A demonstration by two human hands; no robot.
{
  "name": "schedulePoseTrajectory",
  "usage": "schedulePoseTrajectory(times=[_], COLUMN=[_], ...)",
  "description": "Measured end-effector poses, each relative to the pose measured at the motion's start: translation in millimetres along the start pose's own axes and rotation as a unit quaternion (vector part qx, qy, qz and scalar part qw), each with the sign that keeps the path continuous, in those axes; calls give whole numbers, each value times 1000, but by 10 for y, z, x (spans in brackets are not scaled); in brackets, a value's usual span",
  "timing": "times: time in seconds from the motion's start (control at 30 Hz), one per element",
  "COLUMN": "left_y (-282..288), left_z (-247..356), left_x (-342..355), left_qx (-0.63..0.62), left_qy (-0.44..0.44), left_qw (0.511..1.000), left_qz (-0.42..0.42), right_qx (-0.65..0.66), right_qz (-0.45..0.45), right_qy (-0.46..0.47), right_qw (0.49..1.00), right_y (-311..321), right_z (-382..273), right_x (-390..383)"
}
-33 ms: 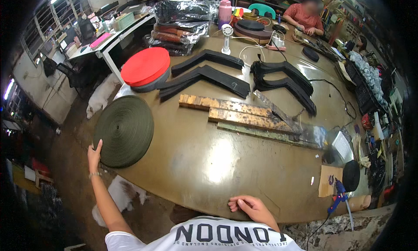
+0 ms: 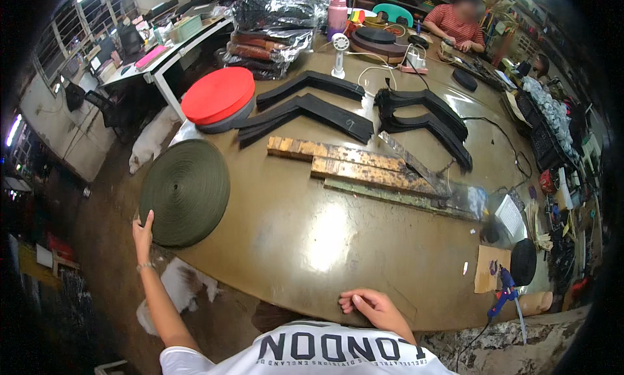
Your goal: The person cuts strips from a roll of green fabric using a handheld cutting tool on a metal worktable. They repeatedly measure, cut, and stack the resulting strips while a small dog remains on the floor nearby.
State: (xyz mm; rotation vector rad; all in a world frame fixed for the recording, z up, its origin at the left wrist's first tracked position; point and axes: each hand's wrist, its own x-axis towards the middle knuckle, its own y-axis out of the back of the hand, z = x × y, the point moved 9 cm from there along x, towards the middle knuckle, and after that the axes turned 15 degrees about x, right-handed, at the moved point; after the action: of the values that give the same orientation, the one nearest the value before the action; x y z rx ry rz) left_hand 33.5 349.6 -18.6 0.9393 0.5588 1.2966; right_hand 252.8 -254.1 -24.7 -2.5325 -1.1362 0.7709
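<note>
My left hand [image 2: 143,235] grips the near-left edge of a large olive-green coiled strap roll [image 2: 188,189], its thumb over the rim. My right hand [image 2: 364,305] rests by the table's front edge, fingers loosely curled, nothing visible in them. A red roll [image 2: 216,92] lies on a grey one behind the olive roll. Black angled strip stacks [image 2: 305,115] lie across the middle-back. Worn, yellowish metal-and-wood bars [image 2: 357,173] lie in front of those stacks. A blue glue gun [image 2: 504,290] stands at the right beside cardboard [image 2: 487,266] and a black roll [image 2: 523,261].
A person in a striped shirt [image 2: 458,24] sits at the far end. Bagged bundles [image 2: 266,37], a small white fan [image 2: 338,56] and cords stand at the back. A white side desk [image 2: 162,56] is left. White-furred animals [image 2: 149,141] lie below. A crowded rack [image 2: 546,134] lines the right.
The olive roll and my left hand have shifted very slightly away from me. My right hand is a touch farther left.
</note>
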Motion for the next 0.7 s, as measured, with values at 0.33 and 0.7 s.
schedulePoseTrajectory(times=[0.33,0.7], left_y=[-61,49], left_z=[32,1748], left_x=[-437,-2020], left_qx=[-421,244], left_qy=[219,-400], left_qw=[879,871], left_qz=[-36,147], right_qx=[-79,-181], right_qz=[-78,-69], right_qy=[10,119], right_qw=[994,974], right_y=[-149,-175], right_z=[35,-30], right_x=[6,-65])
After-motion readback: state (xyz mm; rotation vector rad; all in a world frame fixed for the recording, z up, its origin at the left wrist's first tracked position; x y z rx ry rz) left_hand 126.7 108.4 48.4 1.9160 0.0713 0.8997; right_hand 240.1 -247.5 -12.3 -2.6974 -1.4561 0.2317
